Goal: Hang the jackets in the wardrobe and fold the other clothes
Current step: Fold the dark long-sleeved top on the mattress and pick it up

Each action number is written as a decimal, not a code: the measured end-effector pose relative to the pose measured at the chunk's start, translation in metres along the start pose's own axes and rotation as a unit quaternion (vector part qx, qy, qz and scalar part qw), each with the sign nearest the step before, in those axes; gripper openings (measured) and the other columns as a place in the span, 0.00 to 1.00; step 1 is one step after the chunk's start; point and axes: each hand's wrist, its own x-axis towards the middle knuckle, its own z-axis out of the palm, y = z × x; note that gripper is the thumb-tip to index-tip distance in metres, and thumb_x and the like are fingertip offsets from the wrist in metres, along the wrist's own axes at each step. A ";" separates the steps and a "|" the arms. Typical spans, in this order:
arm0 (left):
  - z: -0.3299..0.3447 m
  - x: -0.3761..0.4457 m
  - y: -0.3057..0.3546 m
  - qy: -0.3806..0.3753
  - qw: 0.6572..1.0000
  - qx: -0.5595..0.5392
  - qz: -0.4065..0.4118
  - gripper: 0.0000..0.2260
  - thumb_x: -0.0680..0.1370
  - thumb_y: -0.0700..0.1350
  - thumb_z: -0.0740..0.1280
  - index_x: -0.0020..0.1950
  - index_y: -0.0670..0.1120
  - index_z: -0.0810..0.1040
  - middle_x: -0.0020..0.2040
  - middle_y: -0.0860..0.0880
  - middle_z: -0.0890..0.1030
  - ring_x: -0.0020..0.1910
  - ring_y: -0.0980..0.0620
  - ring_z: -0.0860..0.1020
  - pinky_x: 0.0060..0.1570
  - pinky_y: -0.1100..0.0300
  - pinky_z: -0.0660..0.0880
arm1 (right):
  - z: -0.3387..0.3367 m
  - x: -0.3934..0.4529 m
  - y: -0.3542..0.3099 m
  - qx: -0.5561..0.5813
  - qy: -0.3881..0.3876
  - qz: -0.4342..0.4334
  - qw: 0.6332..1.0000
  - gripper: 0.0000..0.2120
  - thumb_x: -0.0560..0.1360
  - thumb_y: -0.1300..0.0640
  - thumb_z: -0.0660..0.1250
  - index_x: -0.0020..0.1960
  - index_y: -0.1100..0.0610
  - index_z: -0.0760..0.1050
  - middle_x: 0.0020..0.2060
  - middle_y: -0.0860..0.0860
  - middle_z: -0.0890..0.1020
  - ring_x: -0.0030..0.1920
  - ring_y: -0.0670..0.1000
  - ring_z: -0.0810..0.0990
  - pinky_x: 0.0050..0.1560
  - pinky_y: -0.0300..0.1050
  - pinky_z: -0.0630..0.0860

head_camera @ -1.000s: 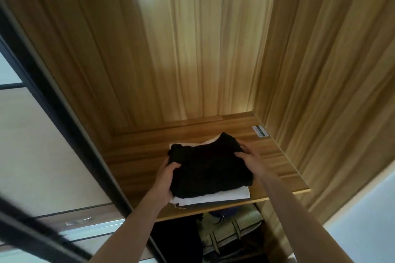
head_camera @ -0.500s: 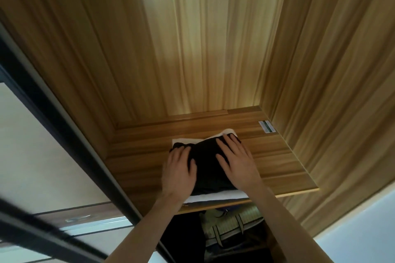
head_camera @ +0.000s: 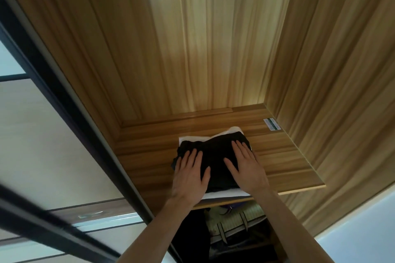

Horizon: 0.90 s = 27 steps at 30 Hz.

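A folded black garment [head_camera: 215, 157] lies on top of a folded white garment [head_camera: 224, 194] on the wooden wardrobe shelf [head_camera: 284, 156]. My left hand [head_camera: 189, 175] lies flat on the black garment's left side, fingers straight. My right hand [head_camera: 245, 166] presses flat on its right side, fingers spread. Both hands cover the near part of the black garment.
Wooden wardrobe walls rise behind and to the right of the shelf. A dark sliding-door frame [head_camera: 70, 111] runs along the left. Below the shelf hang a striped greenish bag [head_camera: 237, 226] and dark clothing [head_camera: 190, 235]. A small label [head_camera: 271, 124] sits at the shelf's back right.
My hands went from gripping the black garment's sides to lying flat on top of it. The stack now sits a little further back on the shelf.
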 end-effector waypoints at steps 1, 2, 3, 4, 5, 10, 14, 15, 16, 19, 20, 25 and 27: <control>-0.005 -0.006 -0.002 0.009 1.000 0.004 0.007 0.29 0.86 0.61 0.47 0.85 0.51 0.55 0.85 0.50 0.56 0.84 0.50 0.51 0.83 0.49 0.47 | -0.004 -0.008 -0.007 0.010 0.024 0.004 1.000 0.34 0.85 0.39 0.54 0.84 0.56 0.56 0.82 0.53 0.63 0.83 0.52 0.58 0.82 0.52 0.56; -0.010 -0.012 -0.004 0.020 1.000 0.006 0.012 0.28 0.86 0.61 0.48 0.85 0.51 0.55 0.85 0.50 0.57 0.84 0.50 0.52 0.83 0.48 0.49 | -0.007 -0.017 -0.015 0.018 0.048 0.009 0.999 0.33 0.85 0.40 0.55 0.84 0.58 0.58 0.81 0.54 0.66 0.82 0.53 0.62 0.80 0.53 0.61; -0.016 -0.019 -0.006 0.030 0.999 0.005 0.017 0.28 0.86 0.60 0.49 0.85 0.51 0.57 0.85 0.50 0.58 0.84 0.49 0.54 0.83 0.47 0.52 | -0.011 -0.026 -0.023 0.022 0.068 0.012 0.997 0.33 0.85 0.41 0.57 0.83 0.59 0.60 0.80 0.54 0.68 0.80 0.54 0.65 0.79 0.54 0.64; -0.022 -0.026 -0.009 0.042 0.999 0.005 0.022 0.28 0.86 0.60 0.49 0.84 0.50 0.58 0.84 0.50 0.59 0.84 0.49 0.55 0.82 0.47 0.54 | -0.014 -0.036 -0.031 0.021 0.084 0.014 0.996 0.32 0.85 0.41 0.57 0.82 0.59 0.62 0.78 0.55 0.70 0.79 0.55 0.67 0.77 0.54 0.66; -0.028 -0.033 -0.011 0.053 0.998 0.004 0.026 0.27 0.86 0.59 0.50 0.84 0.50 0.59 0.84 0.50 0.60 0.83 0.49 0.56 0.82 0.47 0.55 | -0.018 -0.046 -0.040 0.016 0.097 0.013 0.995 0.31 0.85 0.42 0.58 0.81 0.59 0.64 0.77 0.54 0.72 0.79 0.55 0.68 0.77 0.55 0.67; -0.052 -0.070 -0.020 0.083 0.995 0.011 0.051 0.29 0.85 0.60 0.46 0.81 0.49 0.66 0.81 0.49 0.68 0.81 0.48 0.63 0.80 0.45 0.62 | -0.037 -0.095 -0.082 -0.010 0.128 0.010 0.992 0.31 0.84 0.40 0.53 0.76 0.60 0.72 0.72 0.55 0.78 0.77 0.55 0.71 0.74 0.60 0.72; -0.070 -0.109 -0.032 0.124 0.987 0.012 0.104 0.28 0.85 0.59 0.50 0.77 0.46 0.73 0.75 0.47 0.76 0.77 0.46 0.71 0.78 0.44 0.65 | -0.054 -0.133 -0.121 -0.043 0.141 0.022 0.989 0.31 0.84 0.39 0.52 0.76 0.60 0.72 0.72 0.55 0.78 0.77 0.55 0.71 0.74 0.59 0.71; -0.076 -0.120 -0.036 0.131 0.984 0.012 0.121 0.27 0.85 0.58 0.51 0.77 0.46 0.74 0.75 0.47 0.76 0.77 0.45 0.71 0.79 0.45 0.64 | -0.058 -0.143 -0.133 -0.048 0.143 0.025 0.988 0.31 0.85 0.39 0.52 0.77 0.59 0.72 0.73 0.55 0.77 0.77 0.55 0.71 0.75 0.59 0.71; -0.083 -0.131 -0.040 0.133 0.982 0.010 0.133 0.27 0.85 0.59 0.50 0.77 0.46 0.74 0.75 0.47 0.76 0.77 0.45 0.70 0.79 0.45 0.63 | -0.062 -0.153 -0.145 -0.050 0.143 0.030 0.988 0.30 0.86 0.40 0.52 0.77 0.59 0.72 0.73 0.55 0.77 0.77 0.55 0.70 0.76 0.58 0.69; -0.109 -0.167 -0.055 0.167 0.974 -0.005 0.155 0.26 0.84 0.58 0.52 0.75 0.46 0.76 0.73 0.47 0.77 0.75 0.46 0.73 0.77 0.47 0.63 | -0.069 -0.183 -0.184 -0.068 0.147 0.035 0.986 0.30 0.86 0.39 0.52 0.78 0.57 0.70 0.75 0.53 0.75 0.78 0.54 0.69 0.78 0.56 0.66; -0.118 -0.178 -0.061 0.186 0.969 -0.010 0.164 0.25 0.84 0.58 0.54 0.74 0.46 0.77 0.72 0.47 0.78 0.74 0.45 0.74 0.76 0.47 0.65 | -0.070 -0.192 -0.198 -0.076 0.147 0.035 0.986 0.31 0.86 0.38 0.51 0.78 0.57 0.70 0.75 0.53 0.75 0.78 0.54 0.69 0.79 0.55 0.65; -0.155 -0.233 -0.099 0.228 0.955 -0.013 0.189 0.24 0.85 0.56 0.55 0.73 0.45 0.77 0.72 0.46 0.79 0.73 0.45 0.75 0.76 0.47 0.64 | -0.074 -0.237 -0.262 -0.100 0.147 0.041 0.983 0.31 0.84 0.38 0.52 0.78 0.58 0.71 0.74 0.53 0.76 0.77 0.55 0.71 0.77 0.56 0.68; -0.167 -0.252 -0.116 0.228 0.954 -0.004 0.193 0.24 0.85 0.56 0.54 0.74 0.45 0.76 0.72 0.46 0.78 0.73 0.45 0.74 0.77 0.46 0.65 | -0.077 -0.252 -0.286 -0.113 0.141 0.047 0.982 0.31 0.85 0.38 0.52 0.78 0.57 0.71 0.74 0.53 0.76 0.77 0.55 0.71 0.77 0.57 0.68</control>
